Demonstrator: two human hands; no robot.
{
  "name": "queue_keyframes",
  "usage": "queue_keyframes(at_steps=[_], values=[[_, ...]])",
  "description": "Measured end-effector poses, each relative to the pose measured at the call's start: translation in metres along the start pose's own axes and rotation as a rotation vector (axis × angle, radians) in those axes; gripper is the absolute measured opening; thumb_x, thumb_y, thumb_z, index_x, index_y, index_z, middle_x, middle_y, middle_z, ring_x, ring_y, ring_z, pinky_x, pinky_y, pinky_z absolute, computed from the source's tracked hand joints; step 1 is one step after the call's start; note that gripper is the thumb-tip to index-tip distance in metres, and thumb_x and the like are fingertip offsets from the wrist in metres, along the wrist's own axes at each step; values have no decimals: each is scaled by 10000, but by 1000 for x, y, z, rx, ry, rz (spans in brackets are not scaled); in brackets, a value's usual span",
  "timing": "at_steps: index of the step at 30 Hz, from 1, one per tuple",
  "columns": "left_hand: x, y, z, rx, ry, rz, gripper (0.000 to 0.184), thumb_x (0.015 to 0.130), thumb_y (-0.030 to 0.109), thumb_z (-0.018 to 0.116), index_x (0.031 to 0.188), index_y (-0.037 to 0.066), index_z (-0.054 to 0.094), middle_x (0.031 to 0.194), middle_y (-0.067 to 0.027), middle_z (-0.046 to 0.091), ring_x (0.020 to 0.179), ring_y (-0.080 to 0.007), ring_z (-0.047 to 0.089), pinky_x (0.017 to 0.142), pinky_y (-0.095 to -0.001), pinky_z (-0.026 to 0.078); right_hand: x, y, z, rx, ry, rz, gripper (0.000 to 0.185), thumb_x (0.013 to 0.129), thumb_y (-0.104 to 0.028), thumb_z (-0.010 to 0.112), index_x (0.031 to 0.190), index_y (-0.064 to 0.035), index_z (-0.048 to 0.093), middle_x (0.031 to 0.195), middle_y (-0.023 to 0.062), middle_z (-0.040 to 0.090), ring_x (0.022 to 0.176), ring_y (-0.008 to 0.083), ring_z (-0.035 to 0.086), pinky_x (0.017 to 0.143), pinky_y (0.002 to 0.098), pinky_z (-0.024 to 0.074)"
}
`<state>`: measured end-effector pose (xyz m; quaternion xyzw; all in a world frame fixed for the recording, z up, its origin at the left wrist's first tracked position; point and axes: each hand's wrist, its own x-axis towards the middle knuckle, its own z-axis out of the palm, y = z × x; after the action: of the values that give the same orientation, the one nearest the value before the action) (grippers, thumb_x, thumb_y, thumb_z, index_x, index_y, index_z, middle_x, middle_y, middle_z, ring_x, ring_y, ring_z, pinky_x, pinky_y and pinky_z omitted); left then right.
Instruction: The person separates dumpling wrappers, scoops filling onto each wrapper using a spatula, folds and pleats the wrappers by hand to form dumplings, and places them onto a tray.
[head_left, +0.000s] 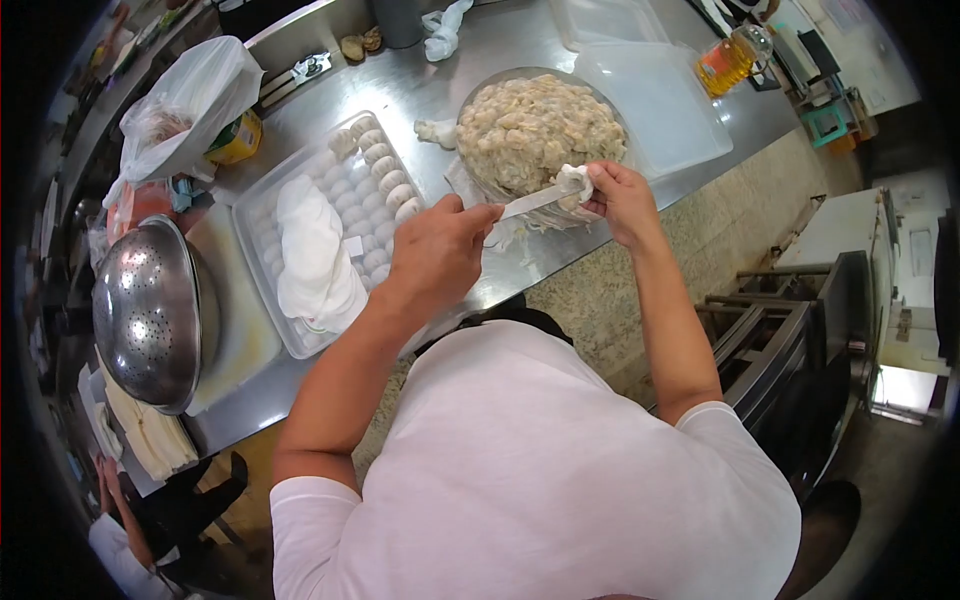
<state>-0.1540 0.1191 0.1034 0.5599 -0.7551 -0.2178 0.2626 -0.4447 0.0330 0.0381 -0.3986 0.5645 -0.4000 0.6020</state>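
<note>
My left hand (438,248) is closed around the handle of a flat metal spatula (528,202), its blade reaching right to a small white dumpling wrapper (574,182). That wrapper is pinched in the fingers of my right hand (622,203), and the blade tip touches it. Just behind both hands, a heaped pale, chunky filling (540,125) sits in a round bowl. Left of it lies a clear plastic tray (295,342) with rows of round white dumplings (385,167). A fanned stack of white wrappers (315,250) rests on top of the tray.
A steel colander (150,315) stands at the left, near a white plastic bag (190,105). Translucent lids (655,110) and an oil bottle (735,62) are at the back right. Another person's arm (128,515) shows at the lower left.
</note>
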Motion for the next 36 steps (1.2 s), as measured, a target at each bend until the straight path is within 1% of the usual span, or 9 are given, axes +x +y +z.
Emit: queue_keyframes(at_steps=[8,10,17,20,22,24,26,29,36], values=[[-7,1,5,-4,20,73,246,928,92,666,1153,150,745,799,-102,603,759,-297,635,682,-415,496,-2,2,-16,296,-58,90,180,1061,-196,560,1101,-39,638,1028,70,698,872,185,696,871,388,616],[-4,-7,17,228,-97,71,232,944,107,637,1146,148,744,809,-110,601,758,-313,627,676,-438,489,-4,-5,-14,373,-27,56,183,1057,-191,566,1123,-30,625,1042,70,693,880,188,697,884,395,617],[12,-5,29,83,-117,-92,274,924,80,616,1169,119,733,887,-135,605,876,-342,618,760,-454,484,1,-29,-4,160,-86,50,177,1024,-198,625,1118,-47,627,1027,54,694,900,161,692,788,338,615],[13,-21,55,179,-212,-70,328,902,76,636,1223,95,698,996,-173,626,992,-348,613,814,-423,489,9,-52,27,-3,-82,-90,152,984,-154,661,1087,-43,649,986,33,684,851,128,674,708,278,562],[2,-16,54,273,129,120,400,881,65,653,1280,87,656,1114,-214,629,1081,-352,602,855,-396,493,28,-72,47,-291,-259,-297,145,946,-124,679,1058,-32,674,945,13,664,798,108,644,669,253,502],[-6,-13,37,241,180,104,430,889,65,669,1317,87,624,1177,-208,632,1074,-335,622,870,-389,506,48,-85,80,-315,-265,-371,160,933,-130,684,1044,-15,688,898,-5,635,766,95,619,662,251,471],[-16,-18,13,-131,59,-47,407,904,84,697,1306,70,632,1188,-181,639,1015,-324,652,842,-384,527,85,-96,115,-462,-376,-679,178,923,-145,693,1016,6,690,860,35,652,736,150,632,677,295,490],[-39,-26,-12,-236,183,-164,368,914,107,720,1270,47,649,1174,-149,654,933,-278,671,789,-354,544,134,-93,166,-832,-323,-984,197,883,-146,712,992,18,700,885,127,701,752,267,670,707,378,512],[-115,-65,-56,-303,495,-507,324,924,84,723,1236,8,683,1085,-76,685,874,-121,624,746,-265,515,219,-23,215,-1712,-669,-835,210,878,-238,704,911,-33,732,913,225,733,857,410,691,744,474,533]])
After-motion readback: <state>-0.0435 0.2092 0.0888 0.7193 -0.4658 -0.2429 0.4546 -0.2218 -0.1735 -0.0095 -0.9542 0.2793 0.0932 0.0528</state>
